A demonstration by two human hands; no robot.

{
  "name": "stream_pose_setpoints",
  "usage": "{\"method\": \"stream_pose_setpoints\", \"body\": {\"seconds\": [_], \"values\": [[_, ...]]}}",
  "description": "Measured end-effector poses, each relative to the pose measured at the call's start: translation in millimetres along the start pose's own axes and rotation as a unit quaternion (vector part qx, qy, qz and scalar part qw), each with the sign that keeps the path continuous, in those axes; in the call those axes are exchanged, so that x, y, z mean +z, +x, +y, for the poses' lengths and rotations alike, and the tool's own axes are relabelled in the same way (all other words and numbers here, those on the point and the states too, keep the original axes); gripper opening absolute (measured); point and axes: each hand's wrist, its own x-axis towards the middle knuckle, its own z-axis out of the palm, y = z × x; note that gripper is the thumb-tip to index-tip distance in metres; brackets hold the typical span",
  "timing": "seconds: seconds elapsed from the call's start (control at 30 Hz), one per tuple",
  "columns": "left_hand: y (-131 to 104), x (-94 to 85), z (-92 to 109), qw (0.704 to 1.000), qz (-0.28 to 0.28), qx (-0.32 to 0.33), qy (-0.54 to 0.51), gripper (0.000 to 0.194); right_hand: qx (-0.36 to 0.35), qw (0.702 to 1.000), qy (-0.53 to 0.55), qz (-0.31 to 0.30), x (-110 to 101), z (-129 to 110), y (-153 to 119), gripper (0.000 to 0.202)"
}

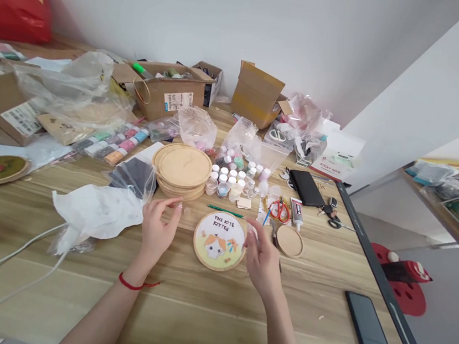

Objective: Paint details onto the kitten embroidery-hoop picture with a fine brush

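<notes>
A round embroidery-hoop-like wooden disc [219,241] with a cat-face picture and the lettering "THE KITE KITTEN" lies between my hands. My left hand [160,226] is raised left of it, just in front of a stack of round wooden pieces [185,167]. Its thumb and index fingertips come close together; anything between them is too small to make out. My right hand [262,254] is curled at the disc's right edge, with something whitish showing at the fingertips. A thin blue stick [266,217] shows behind its index finger; whether it is held I cannot tell.
Behind the disc lie a green pencil [225,211] and several small white-lidded jars [232,178]. To the right are red-handled pliers [280,209], a glue tube [296,212], a small wooden ring [289,241] and a phone [374,341]. White crumpled packaging [99,212] lies left; cardboard boxes [172,95] stand behind.
</notes>
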Motion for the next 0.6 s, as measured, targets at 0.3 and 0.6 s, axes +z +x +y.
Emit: {"method": "stream_pose_setpoints", "body": {"seconds": [0.3, 0.6], "values": [[4.0, -4.0, -8.2, 0.998, 0.012, -0.059, -0.005, 0.028, -0.101, 0.955, -0.277, -0.019, 38.7, 9.0, 25.8, 0.039], [10.1, -9.2, -18.8, 0.996, 0.044, -0.080, 0.000, 0.029, -0.097, 0.939, -0.326, -0.055, 48.4, 15.9, 39.8, 0.040]]}}
